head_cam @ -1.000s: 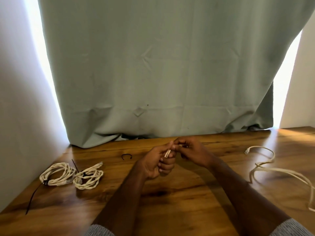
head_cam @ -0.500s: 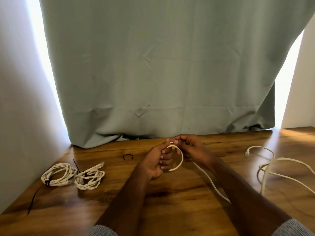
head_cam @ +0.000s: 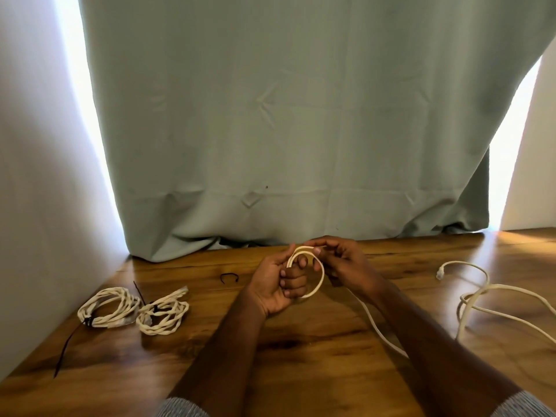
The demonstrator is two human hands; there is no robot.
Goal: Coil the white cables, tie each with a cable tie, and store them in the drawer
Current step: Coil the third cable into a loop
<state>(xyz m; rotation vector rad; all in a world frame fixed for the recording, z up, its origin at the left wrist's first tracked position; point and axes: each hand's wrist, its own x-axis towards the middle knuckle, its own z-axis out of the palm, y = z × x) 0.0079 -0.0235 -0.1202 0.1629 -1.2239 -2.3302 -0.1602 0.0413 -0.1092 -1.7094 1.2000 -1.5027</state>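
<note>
Wooden worktop (head_cam: pixel 301 371), curtain (head_cam: pixel 301 115) behind. Left hand (head_cam: pixel 278 288) fingers curled round white cable (head_cam: pixel 320 282) loop; right hand (head_cam: pixel 343 261) pinches its top. Two tied coils (head_cam: pixel 132 310) far left.

The white cable (head_cam: pixel 373 323) passes under the right forearm at five o'clock, and its loose loops run off the three o'clock edge.
</note>
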